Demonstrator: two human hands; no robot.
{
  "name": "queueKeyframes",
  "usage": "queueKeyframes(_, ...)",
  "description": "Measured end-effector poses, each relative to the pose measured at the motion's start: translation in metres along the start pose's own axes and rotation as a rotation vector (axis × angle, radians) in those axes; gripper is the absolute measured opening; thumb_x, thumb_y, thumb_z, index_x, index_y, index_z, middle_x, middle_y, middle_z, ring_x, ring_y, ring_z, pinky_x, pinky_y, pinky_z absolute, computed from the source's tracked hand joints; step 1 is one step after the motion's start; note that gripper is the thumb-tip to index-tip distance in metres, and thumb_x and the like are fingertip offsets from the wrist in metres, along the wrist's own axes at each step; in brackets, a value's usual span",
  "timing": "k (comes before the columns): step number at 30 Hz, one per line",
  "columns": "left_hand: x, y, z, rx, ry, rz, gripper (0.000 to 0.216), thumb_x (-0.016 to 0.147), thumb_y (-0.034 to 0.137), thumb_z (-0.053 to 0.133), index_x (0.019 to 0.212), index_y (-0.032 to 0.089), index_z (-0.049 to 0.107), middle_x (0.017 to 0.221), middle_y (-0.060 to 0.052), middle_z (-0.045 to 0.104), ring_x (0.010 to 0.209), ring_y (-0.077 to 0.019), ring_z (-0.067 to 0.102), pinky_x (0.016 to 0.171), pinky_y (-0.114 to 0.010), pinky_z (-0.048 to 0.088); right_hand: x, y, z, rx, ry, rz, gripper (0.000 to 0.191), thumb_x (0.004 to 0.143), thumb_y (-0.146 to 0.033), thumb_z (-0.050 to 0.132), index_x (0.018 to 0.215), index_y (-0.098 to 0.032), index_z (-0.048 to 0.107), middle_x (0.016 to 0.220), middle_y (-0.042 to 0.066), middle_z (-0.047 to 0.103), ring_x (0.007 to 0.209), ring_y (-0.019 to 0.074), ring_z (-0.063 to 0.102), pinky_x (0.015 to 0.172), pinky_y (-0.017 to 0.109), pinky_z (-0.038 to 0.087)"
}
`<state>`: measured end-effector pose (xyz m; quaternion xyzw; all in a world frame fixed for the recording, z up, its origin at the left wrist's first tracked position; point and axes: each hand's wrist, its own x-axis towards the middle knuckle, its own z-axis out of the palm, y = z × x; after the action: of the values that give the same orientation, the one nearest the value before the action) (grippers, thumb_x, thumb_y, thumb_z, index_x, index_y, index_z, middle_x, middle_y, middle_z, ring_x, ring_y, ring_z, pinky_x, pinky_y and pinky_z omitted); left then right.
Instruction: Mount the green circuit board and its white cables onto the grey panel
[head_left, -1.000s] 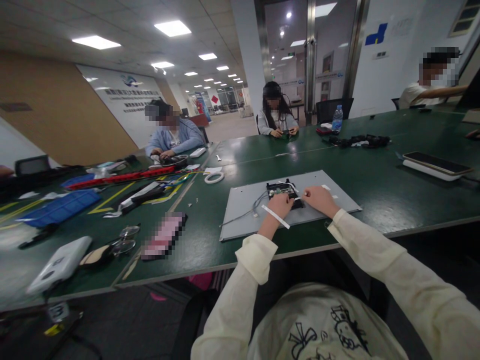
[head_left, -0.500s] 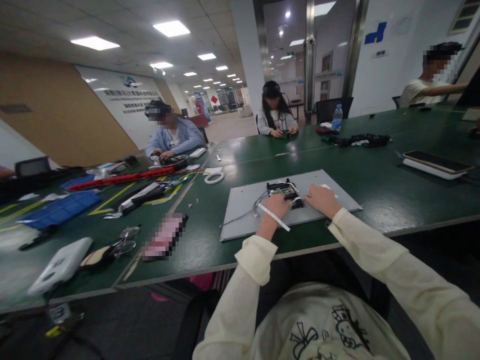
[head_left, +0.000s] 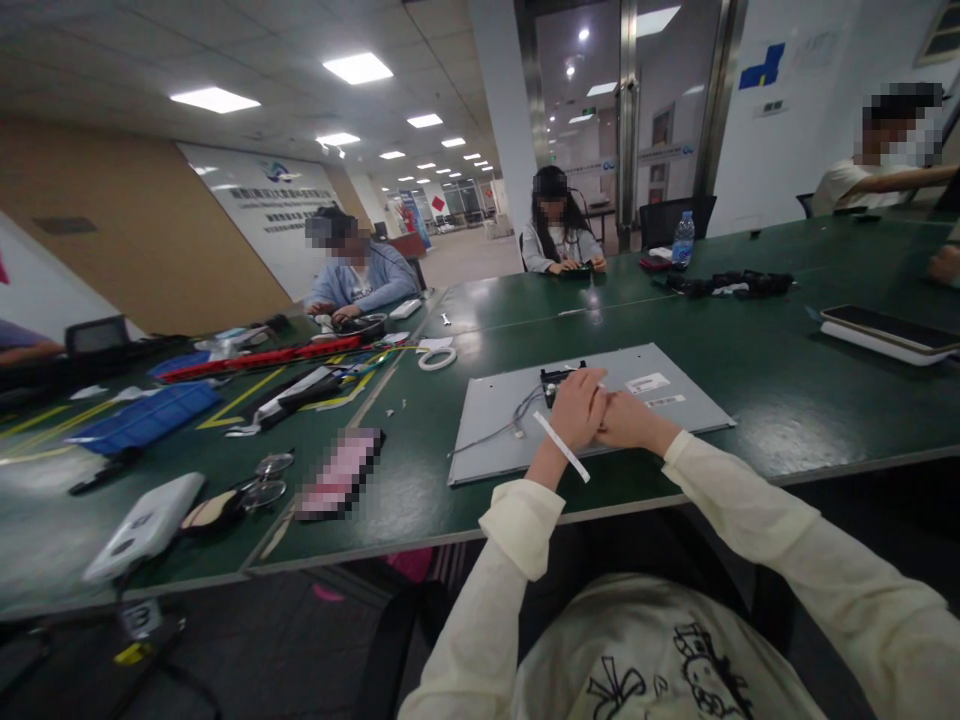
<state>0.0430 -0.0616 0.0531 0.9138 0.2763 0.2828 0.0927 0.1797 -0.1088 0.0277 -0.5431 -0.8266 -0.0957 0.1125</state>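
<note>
A flat grey panel (head_left: 484, 425) lies on the green table in front of me. On its middle sits a black bracket (head_left: 553, 380) with electronics, largely covered by my hands. From there a thin grey cable (head_left: 501, 430) with a small white connector trails left across the panel. My left hand (head_left: 581, 408) is bent over the bracket's near part, fingers pressed together; a white strip (head_left: 561, 446) crosses its wrist. Against it, on the right, my right hand (head_left: 632, 420) is closed, its fingertips hidden. What lies between the hands is not visible. White labels (head_left: 648, 383) show on the panel beyond them.
A pink phone (head_left: 341, 475), glasses (head_left: 268, 480) and a white device (head_left: 146, 525) lie to the left. Further back are a tape roll (head_left: 437, 359) and a blue tray (head_left: 146, 412). At right, a phone rests on a white box (head_left: 885, 340). Other people sit around the table.
My right hand has moved left to meet my left hand, uncovering the labels on the panel. My left hand has turned over the bracket. The view has shifted slightly.
</note>
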Motion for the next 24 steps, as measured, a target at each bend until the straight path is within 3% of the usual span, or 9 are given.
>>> queueKeyframes(3,-0.001,-0.004,0.001,-0.103,-0.142,0.032,0.046,0.099,0.020,0.022,0.115,0.021,0.065,0.114,-0.009,0.066,0.111,-0.0181,0.058,0.102,-0.033,0.042,-0.001,-0.007,0.001,-0.007,0.056,-0.113,0.033,0.087,-0.030,0.054,0.102,-0.005,0.070,0.099,0.021,0.070,0.092,0.0273,0.065,0.080,0.033,0.045)
queueKeyframes(6,-0.003,-0.012,-0.001,-0.107,-0.152,0.052,0.045,0.097,0.018,0.025,0.110,0.021,0.068,0.107,-0.009,0.068,0.105,-0.0181,0.060,0.098,-0.033,0.044,-0.005,-0.007,0.000,0.024,0.121,-0.106,0.032,0.088,-0.031,0.052,0.095,-0.007,0.071,0.090,0.019,0.071,0.082,0.0249,0.065,0.074,0.032,0.044)
queueKeyframes(9,-0.002,-0.021,-0.006,-0.055,-0.040,0.020,0.045,0.098,0.020,0.024,0.103,0.018,0.069,0.104,-0.009,0.068,0.104,-0.0186,0.060,0.097,-0.033,0.043,-0.009,-0.007,-0.002,0.152,0.252,-0.038,0.030,0.090,-0.028,0.047,0.096,-0.011,0.070,0.085,0.014,0.071,0.075,0.0206,0.064,0.071,0.029,0.043)
queueKeyframes(13,0.004,-0.032,-0.016,0.134,0.174,-0.138,0.048,0.101,0.026,0.020,0.093,0.015,0.066,0.094,-0.011,0.069,0.096,-0.0205,0.060,0.094,-0.034,0.041,-0.008,-0.014,-0.009,0.422,0.401,0.085,0.035,0.095,-0.026,0.041,0.121,-0.015,0.061,0.082,0.005,0.070,0.064,0.0140,0.060,0.066,0.024,0.043)
queueKeyframes(15,0.012,-0.038,-0.021,0.230,0.215,-0.202,0.049,0.101,0.029,0.020,0.089,0.015,0.065,0.088,-0.012,0.068,0.091,-0.0206,0.061,0.090,-0.033,0.041,-0.005,-0.019,-0.012,0.458,0.357,-0.026,0.040,0.094,-0.023,0.042,0.133,-0.018,0.053,0.088,0.004,0.070,0.065,0.0125,0.059,0.065,0.023,0.044)
queueKeyframes(19,0.031,-0.049,-0.032,0.334,0.243,-0.303,0.050,0.102,0.033,0.021,0.086,0.015,0.065,0.086,-0.011,0.069,0.084,-0.0191,0.062,0.080,-0.029,0.041,0.012,-0.028,-0.014,0.182,0.338,-0.396,0.044,0.090,-0.015,0.049,0.133,-0.024,0.055,0.101,0.007,0.064,0.081,0.0153,0.058,0.072,0.026,0.044)
queueKeyframes(22,0.038,-0.060,-0.039,0.372,0.217,-0.346,0.047,0.101,0.036,0.026,0.084,0.017,0.065,0.087,-0.011,0.070,0.083,-0.0192,0.063,0.076,-0.027,0.040,0.029,-0.032,-0.014,0.053,0.461,-0.429,0.026,0.095,-0.017,0.048,0.112,-0.022,0.066,0.087,0.006,0.062,0.078,0.0158,0.055,0.071,0.027,0.042)
queueKeyframes(24,0.036,-0.071,-0.041,0.372,0.173,-0.384,0.043,0.100,0.036,0.031,0.082,0.018,0.065,0.086,-0.011,0.070,0.083,-0.0196,0.063,0.075,-0.027,0.041,0.040,-0.033,-0.015,0.040,0.524,-0.436,0.024,0.098,-0.020,0.045,0.101,-0.021,0.069,0.085,0.005,0.062,0.079,0.0157,0.055,0.071,0.027,0.041)
